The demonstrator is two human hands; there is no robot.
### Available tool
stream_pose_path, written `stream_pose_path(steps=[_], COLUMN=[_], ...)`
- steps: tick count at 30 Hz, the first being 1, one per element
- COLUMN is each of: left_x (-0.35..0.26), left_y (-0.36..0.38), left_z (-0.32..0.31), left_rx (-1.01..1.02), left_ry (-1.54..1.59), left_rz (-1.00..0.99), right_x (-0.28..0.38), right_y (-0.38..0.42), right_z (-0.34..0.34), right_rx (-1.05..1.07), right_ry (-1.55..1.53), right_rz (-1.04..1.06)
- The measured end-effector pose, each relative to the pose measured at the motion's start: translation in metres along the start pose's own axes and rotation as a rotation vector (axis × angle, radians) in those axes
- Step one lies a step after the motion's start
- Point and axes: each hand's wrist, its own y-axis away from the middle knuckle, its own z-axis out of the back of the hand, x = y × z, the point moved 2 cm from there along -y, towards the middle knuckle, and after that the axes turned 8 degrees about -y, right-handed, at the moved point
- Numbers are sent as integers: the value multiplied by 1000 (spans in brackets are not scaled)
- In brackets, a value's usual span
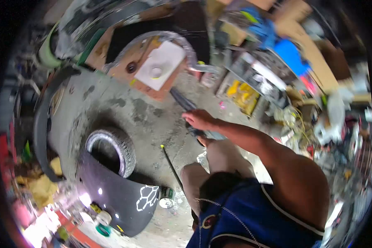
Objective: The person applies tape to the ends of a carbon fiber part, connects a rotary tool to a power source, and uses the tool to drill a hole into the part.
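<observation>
Right hand (pixel 200 120) is at the dark strip (pixel 182 100); can't tell if grip's clamped. Left hand hidden. Best steadied, clear of the near foot (pixel 205 141).

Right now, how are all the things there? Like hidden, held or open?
Right hand: fingers bent, at the dark strip; grip unclear.
Dark strip: slanted, blurry.
Tyre: partly hidden by the dark panel.
Dark panel: curved, marked with white hexagons.
Can: open or shut, can't tell.
White sheet: lying on the brown board.
Stick: slanted, yellow tip showing.
</observation>
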Motion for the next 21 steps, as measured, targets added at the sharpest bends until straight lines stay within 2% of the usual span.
stream_pose_path(steps=[2, 5, 8, 9, 11, 12, 13, 14, 15, 16, 18, 19, 20, 21], left_x=[26, 68, 106, 111, 117, 124, 138, 116, 92, 7, -15, -53, -103, -136], left_y=[-5, -25, -29, -26, -15, -10, -20, -1, 13, 84, 59, 79, 116, 151], left_z=[13, 34, 54, 59, 62, 61, 53, 53, 61, 85, 75, 74, 67, 55], left_rx=[-18, -45, -49, -49, -132, -207, -273, -304, -187, -70, -307, -110, 77, 60], left_ry=[-33, -122, -264, -401, -858, -936, -456, 15, -110, -259, -605, -581, -548, -634], left_rz=[-106, -305, -498, -647, -1163, -1356, -1185, -983, -833, -689, -1136, -1083, -1023, -1019], right_x=[26, 83, 147, 173, 230, 251, 275, 296, 308, 319, 333, 325, 308, 292], right_y=[109, 267, 395, 425, 471, 488, 497, 503, 510, 516, 522, 529, 535, 547], right_z=[21, 61, 84, 88, 92, 90, 90, 93, 98, 99, 95, 89, 80, 76], right_rx=[210, 115, -148, -288, -547, -591, -605, -618, -555, -477, -359, -363, -257, -153], right_ry=[-98, -36, 14, -2, -8, 83, 147, 216, 258, 293, 406, 399, 501, 610], right_rz=[-329, -474, -588, -625, -664, -580, -551, -526, -442, -367, -322, -325, -311, -291])
